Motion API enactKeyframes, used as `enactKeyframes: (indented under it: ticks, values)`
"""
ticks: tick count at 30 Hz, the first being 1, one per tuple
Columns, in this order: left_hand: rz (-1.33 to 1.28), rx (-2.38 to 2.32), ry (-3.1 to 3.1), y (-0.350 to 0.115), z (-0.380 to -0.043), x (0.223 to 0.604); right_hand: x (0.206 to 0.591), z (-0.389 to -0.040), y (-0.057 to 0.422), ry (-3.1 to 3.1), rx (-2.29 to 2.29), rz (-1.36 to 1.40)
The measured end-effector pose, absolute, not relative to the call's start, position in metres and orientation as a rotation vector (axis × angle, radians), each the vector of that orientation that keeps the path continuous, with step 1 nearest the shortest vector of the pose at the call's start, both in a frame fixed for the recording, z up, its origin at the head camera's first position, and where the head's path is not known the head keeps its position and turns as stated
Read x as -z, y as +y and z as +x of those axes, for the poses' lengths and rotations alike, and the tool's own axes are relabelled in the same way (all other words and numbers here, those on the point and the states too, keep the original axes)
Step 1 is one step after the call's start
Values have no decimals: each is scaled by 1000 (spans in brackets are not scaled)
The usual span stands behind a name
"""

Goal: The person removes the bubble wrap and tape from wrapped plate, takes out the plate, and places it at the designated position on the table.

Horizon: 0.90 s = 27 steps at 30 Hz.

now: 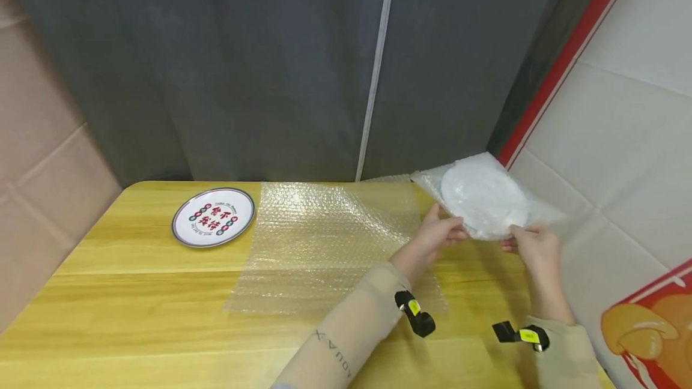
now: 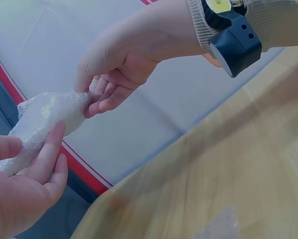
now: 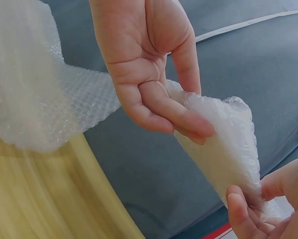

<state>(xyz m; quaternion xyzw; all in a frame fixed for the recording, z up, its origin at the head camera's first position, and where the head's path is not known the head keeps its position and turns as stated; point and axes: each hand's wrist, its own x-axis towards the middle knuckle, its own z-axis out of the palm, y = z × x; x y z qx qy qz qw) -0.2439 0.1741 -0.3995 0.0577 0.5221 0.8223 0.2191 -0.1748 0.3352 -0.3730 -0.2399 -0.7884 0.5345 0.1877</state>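
Note:
A round white plate-like thing wrapped in bubble wrap (image 1: 483,200) is held up over the right rear of the table. My left hand (image 1: 440,232) pinches its near left edge between thumb and fingers. At the near right edge my right hand (image 1: 539,251) grips the wrapping the same way. Both wrist views show the wrapped bundle (image 2: 52,117) tilted, its film crinkled and folded. Left of the hands, a sheet of bubble wrap (image 1: 319,245) lies spread flat. Beyond its left side a white plate (image 1: 208,221) with a dark rim and red lettering rests face up.
The wooden table (image 1: 135,311) ends against a dark grey curtain (image 1: 270,77) at the back. A white wall panel (image 1: 611,155) with red trim rises close beside my right hand. On the left stands a pinkish wall (image 1: 43,137).

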Motion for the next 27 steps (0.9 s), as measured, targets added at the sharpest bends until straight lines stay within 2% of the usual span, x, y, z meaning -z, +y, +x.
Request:
enactKeyframes:
  ticks: [10,27]
  values:
    - [255,-2264,1457,167,-248,383,359,-177,330,-2098,-1578,-655]
    - [261,-2298,1435,140,-264,398,366,-187,304,-2054,-1673,-544]
